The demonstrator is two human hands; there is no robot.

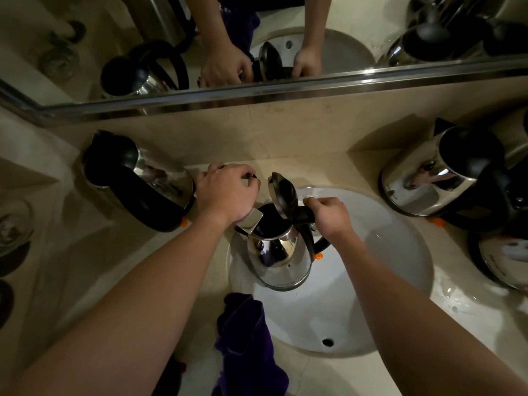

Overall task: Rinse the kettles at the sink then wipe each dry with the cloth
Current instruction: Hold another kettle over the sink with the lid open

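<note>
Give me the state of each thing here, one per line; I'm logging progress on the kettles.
Steel kettle over the sink: lid open, held upright.
Steel kettle on the left counter: lid shut.
Steel kettle on the right counter: lid shut.
Purple cloth: crumpled, unused.
White sink: drain open.
Left hand: at the faucet.
Right hand: gripping the handle.

You have a single wide-angle view, worn on your head, looking steeply down and forward over the sink [400,281] from close above. The basin's near rim sits low in the picture, the counter [85,281] spreads to the left and right edges, and the mirror [343,38] runs along the far edge at the top. Your forearms enter from the bottom corners. Lines bend toward the borders.
</note>
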